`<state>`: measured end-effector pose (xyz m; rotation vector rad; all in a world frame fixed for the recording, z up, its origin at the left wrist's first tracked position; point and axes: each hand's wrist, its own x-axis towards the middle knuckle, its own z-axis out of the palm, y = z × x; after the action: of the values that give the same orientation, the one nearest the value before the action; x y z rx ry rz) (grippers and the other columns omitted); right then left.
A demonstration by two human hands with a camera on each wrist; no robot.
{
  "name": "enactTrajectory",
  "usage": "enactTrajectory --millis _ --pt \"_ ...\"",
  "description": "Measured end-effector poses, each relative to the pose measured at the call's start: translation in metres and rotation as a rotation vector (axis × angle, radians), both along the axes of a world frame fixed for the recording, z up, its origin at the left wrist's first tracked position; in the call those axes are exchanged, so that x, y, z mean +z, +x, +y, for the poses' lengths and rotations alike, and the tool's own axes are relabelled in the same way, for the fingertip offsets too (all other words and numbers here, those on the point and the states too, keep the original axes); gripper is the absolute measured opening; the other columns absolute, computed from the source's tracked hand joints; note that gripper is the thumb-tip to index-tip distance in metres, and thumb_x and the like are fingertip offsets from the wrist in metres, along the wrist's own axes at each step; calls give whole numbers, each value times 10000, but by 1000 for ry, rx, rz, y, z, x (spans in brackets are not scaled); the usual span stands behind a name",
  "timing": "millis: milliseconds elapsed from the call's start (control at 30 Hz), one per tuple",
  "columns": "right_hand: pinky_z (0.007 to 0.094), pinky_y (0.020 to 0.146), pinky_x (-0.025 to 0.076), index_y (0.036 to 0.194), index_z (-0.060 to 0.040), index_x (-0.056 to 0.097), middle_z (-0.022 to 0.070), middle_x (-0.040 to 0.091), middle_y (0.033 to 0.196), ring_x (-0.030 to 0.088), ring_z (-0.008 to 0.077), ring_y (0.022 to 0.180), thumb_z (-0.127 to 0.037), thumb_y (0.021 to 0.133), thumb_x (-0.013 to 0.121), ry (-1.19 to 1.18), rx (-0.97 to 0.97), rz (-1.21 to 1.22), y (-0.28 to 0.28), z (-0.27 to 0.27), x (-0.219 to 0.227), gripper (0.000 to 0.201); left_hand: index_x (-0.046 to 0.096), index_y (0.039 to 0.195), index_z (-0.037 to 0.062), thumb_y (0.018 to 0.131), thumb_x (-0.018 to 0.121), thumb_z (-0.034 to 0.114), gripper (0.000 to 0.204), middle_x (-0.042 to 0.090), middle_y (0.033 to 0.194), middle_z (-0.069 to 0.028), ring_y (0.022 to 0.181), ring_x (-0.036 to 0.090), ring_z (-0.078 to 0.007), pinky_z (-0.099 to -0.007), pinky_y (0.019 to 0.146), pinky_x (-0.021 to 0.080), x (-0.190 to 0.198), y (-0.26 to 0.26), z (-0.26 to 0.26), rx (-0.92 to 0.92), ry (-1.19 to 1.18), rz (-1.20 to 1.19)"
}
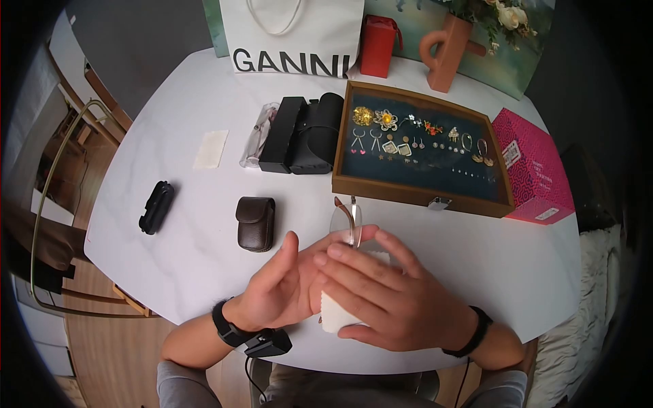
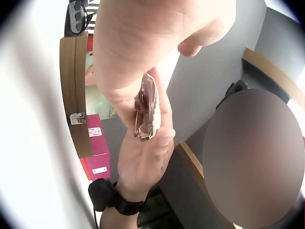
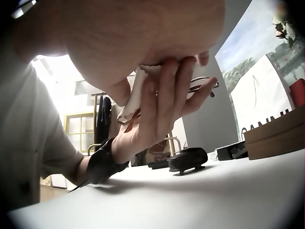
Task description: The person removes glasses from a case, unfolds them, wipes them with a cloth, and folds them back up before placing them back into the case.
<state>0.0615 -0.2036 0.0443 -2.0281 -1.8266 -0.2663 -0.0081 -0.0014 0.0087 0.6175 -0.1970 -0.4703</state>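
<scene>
The left hand [image 1: 282,289] is held palm up with its fingers nearly straight, supporting a pair of glasses [image 1: 348,221] and a white cloth [image 1: 335,314] — the thumb stands up freely. The right hand [image 1: 388,299] lies over it from above, fingers only slightly bent, pressing the cloth against the glasses. Both hands are just above the near edge of the white table [image 1: 170,251]. Near the left hand sits a brown leather pouch [image 1: 256,223]; behind — a wooden jewellery tray [image 1: 422,197] with earrings.
</scene>
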Motion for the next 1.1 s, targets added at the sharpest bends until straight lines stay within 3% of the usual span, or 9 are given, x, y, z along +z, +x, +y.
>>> enactTrajectory --millis 33,100,300,500,667,733,800,900,1100 --pt "503 1153 291 1204 -16 638 137 584 1345 483 256 1340 -374 851 663 -12 16 -7 -2 1 -3 503 148 1569 78 984 230 700 857 388 1530 -114 1355 479 -228 -390 1081 432 2 1 -1 0 0 0" --pt "502 1155 291 1204 -18 644 127 590 1339 488 252 1334 -353 866 647 -24 32 -26 -5 1 -8 476 117 1566 43 938 257 760 963 309 1559 -219 1414 398 -356 -479 1120 389 10 4 -2 45 170 87" --pt "462 1148 327 1143 -28 688 88 643 1252 538 219 1281 -231 902 611 -8 82 -120 -11 3 -13 325 149 1565 44 970 274 699 894 308 1535 -320 1437 327 -430 -518 1156 325 7 10 -3 94 40 99" --pt "447 1127 369 1087 -17 701 107 662 1201 576 225 1235 -166 907 590 36 121 -136 -11 4 -18 258 146 1565 43 973 284 687 886 325 1529 -317 1442 316 -432 -527 1174 286 11 10 -3 189 12 150" --pt "462 1127 381 1113 7 672 150 650 1225 556 262 1257 -184 925 551 54 93 -88 -2 3 -12 294 107 1570 33 972 294 688 906 336 1537 -275 1438 348 -383 -491 1161 321 11 6 -1 104 62 115" --pt "486 1137 359 1156 17 650 170 639 1246 544 278 1275 -234 924 564 34 -7 -83 2 0 -5 353 92 1571 30 971 296 691 916 339 1540 -256 1437 360 -361 -476 1157 333 8 2 -2 80 95 132" --pt "500 1147 338 1169 24 642 176 626 1268 529 283 1294 -269 916 577 24 -52 -82 4 -1 2 393 144 1568 76 1026 238 608 764 374 1528 -155 1381 448 -285 -430 1107 409 1 1 -3 34 -19 85" --pt "528 1156 304 1192 38 626 183 599 1314 498 292 1329 -341 906 594 -6 -59 -57 1 0 0 475 112 1575 64 1028 237 606 780 359 1541 -155 1387 442 -275 -427 1112 404 -4 3 -1 -48 -128 23" --pt "575 1143 265 1260 57 577 199 556 1364 461 311 1357 -468 937 546 -61 -72 15 2 -1 2 617 56 1579 48 1019 227 628 825 310 1575 -144 1439 368 -266 -427 1147 358 2 2 -3 -16 -23 59"
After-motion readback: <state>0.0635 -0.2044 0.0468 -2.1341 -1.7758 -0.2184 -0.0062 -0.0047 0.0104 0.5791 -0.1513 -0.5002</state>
